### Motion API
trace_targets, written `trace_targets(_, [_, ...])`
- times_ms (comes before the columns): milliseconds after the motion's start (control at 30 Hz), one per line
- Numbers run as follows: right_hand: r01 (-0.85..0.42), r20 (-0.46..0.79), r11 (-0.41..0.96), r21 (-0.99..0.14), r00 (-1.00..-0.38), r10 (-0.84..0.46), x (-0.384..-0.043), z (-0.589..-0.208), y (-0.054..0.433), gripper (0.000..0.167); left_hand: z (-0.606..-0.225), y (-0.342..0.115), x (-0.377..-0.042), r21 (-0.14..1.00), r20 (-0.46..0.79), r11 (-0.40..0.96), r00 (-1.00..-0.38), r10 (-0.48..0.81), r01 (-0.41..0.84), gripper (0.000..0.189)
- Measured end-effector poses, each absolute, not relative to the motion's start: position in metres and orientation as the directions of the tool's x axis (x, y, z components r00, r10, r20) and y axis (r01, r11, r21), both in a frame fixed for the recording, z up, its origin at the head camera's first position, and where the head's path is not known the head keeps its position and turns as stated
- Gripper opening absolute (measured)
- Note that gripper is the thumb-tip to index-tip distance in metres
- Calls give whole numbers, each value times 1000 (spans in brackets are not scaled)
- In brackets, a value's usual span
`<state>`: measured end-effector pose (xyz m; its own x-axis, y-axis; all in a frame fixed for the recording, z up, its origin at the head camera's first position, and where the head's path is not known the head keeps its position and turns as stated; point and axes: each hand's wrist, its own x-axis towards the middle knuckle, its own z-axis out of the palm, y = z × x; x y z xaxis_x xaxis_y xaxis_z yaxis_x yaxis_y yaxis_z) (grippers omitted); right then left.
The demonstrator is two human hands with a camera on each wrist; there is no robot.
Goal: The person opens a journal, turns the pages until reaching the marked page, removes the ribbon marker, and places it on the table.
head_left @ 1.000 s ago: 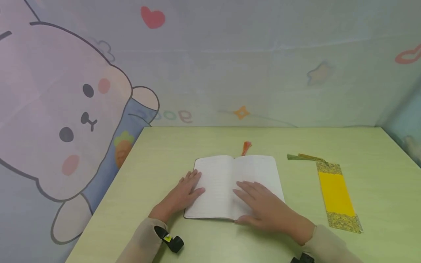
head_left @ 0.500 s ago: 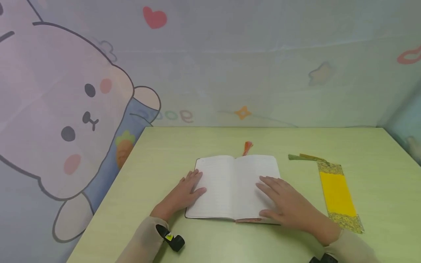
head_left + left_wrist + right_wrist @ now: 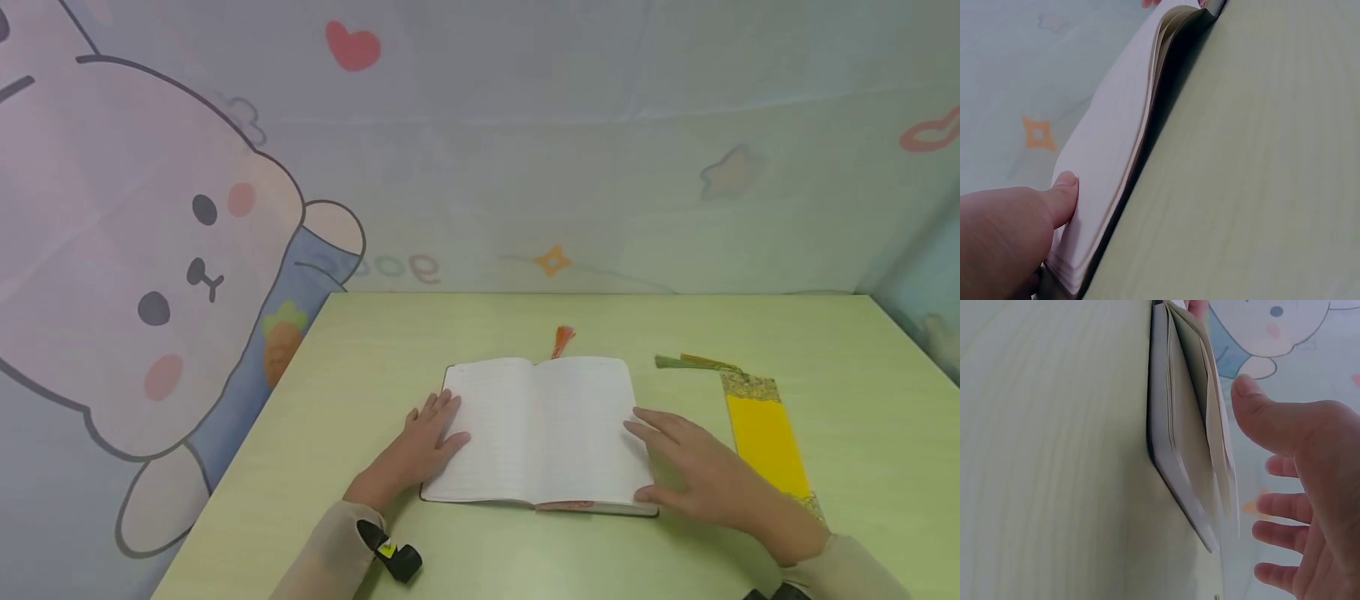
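A notebook [image 3: 487, 433] lies spread on the table, showing pale lined pages. An orange tassel [image 3: 562, 340] pokes out above its top edge near the spine. My left hand [image 3: 416, 450] rests along the left edge with fingers extended; its thumb [image 3: 1066, 187] touches the page. At the right edge is my right hand [image 3: 697, 471], fingers spread and holding nothing. In the right wrist view, some right-side pages [image 3: 1200, 394] stand slightly apart from the stack, with a gap between them and my thumb.
To the right of the notebook lies a yellow bookmark [image 3: 767, 437] with patterned ends, partly hidden by my right arm. Its green-gold tassel [image 3: 693, 362] points left. Behind the pale green table [image 3: 405, 325] hangs a cartoon-print cloth [image 3: 487, 183].
My right hand has moved rightward across the right page to its outer edge, uncovering the page. The left hand has stayed in place on the notebook.
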<state>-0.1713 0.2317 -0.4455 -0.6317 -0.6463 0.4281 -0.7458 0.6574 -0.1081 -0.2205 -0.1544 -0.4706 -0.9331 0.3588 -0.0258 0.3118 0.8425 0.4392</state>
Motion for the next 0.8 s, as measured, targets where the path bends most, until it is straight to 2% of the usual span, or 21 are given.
trace_targets(800, [-719,405,681,-138,-669,-624,-178,-463,226,83,-474,-155,-215,345,8,869,-927,376,355,62])
